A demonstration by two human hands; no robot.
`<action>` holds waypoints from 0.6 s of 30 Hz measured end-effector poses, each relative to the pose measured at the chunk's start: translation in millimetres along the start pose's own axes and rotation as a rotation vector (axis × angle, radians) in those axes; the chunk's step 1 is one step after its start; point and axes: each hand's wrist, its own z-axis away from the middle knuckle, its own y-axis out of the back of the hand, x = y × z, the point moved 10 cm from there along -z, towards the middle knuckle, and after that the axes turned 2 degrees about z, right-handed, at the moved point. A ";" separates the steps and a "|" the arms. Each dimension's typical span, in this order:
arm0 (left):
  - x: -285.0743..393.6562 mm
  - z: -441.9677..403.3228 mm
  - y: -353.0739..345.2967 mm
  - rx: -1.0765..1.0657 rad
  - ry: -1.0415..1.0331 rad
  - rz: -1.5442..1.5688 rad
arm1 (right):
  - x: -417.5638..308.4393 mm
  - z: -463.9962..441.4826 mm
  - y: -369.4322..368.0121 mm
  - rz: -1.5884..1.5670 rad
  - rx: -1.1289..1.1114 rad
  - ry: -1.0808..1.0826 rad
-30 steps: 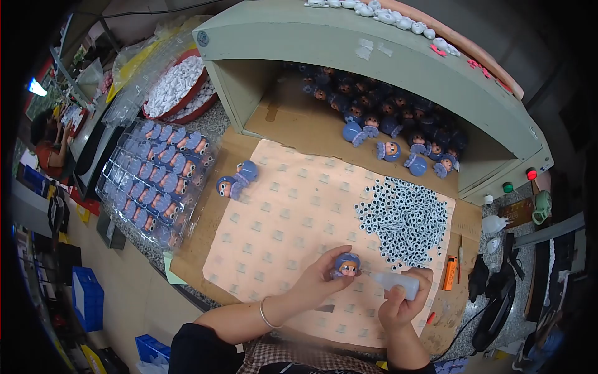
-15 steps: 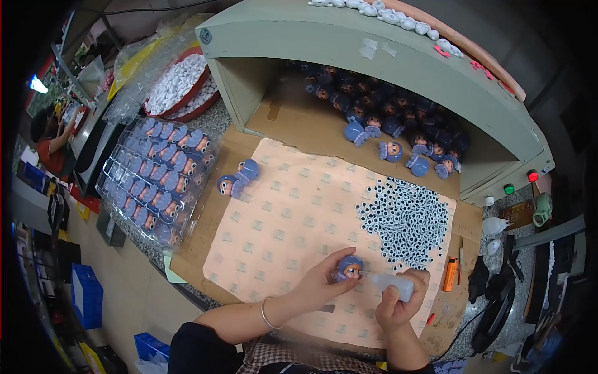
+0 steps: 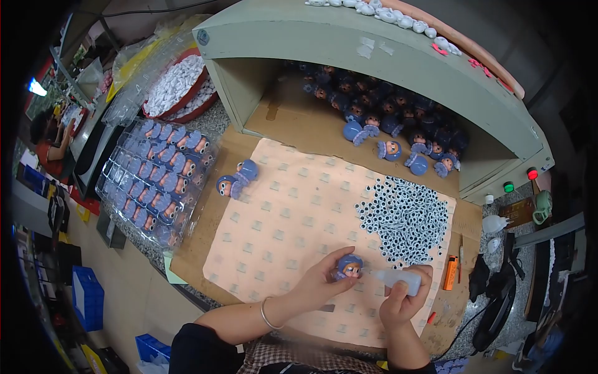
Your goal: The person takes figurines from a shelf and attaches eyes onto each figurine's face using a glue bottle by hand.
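My left hand pinches a small blue-hooded doll head between thumb and fingers, its face turned to the right. My right hand is wrapped round a translucent squeeze bottle, whose thin nozzle points left at the doll's face. A small gap seems to lie between nozzle tip and face. Just beyond the bottle spreads a pile of small black-and-white doll eyes on the pink patterned cloth. Two more blue doll heads lie at the cloth's left edge.
A green metal box at the back holds many blue doll heads. On the left stand a clear tray of doll heads and red basins of white pieces. An orange lighter lies at right. A person works far left.
My right hand and the bottle have shifted slightly to the right and up, so the nozzle is farther from the doll's face. My left hand stays nearly still with the doll head.
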 end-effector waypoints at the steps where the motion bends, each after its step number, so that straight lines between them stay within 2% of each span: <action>1: 0.9 0.1 0.2 0.005 0.003 -0.002 | 8.2 0.4 1.1 -0.081 0.012 -0.085; 4: 2.8 0.6 0.3 0.010 -0.003 -0.003 | 11.5 -9.5 -5.8 -0.397 0.109 -0.275; 7: 1.0 0.0 0.0 0.005 -0.014 0.004 | 15.1 -17.7 -9.9 -0.397 0.096 -0.522; 10: 5.5 0.8 -1.5 0.008 0.016 0.001 | 31.4 -19.1 -10.5 -0.466 -0.034 -0.624; 13: 6.6 1.2 -3.3 0.006 0.042 0.012 | 37.1 -33.6 -16.8 -0.454 -0.130 -0.634; 14: 6.7 1.5 -3.8 0.003 0.035 0.014 | 33.9 -42.8 -24.5 -0.392 -0.173 -0.567; 17: 2.6 1.5 -2.0 -0.002 0.013 0.021 | 48.5 -63.6 -62.9 0.048 -0.426 -0.492; 18: 2.1 1.2 -1.2 -0.004 0.005 0.022 | 42.9 -77.6 -72.4 0.204 -0.411 -0.303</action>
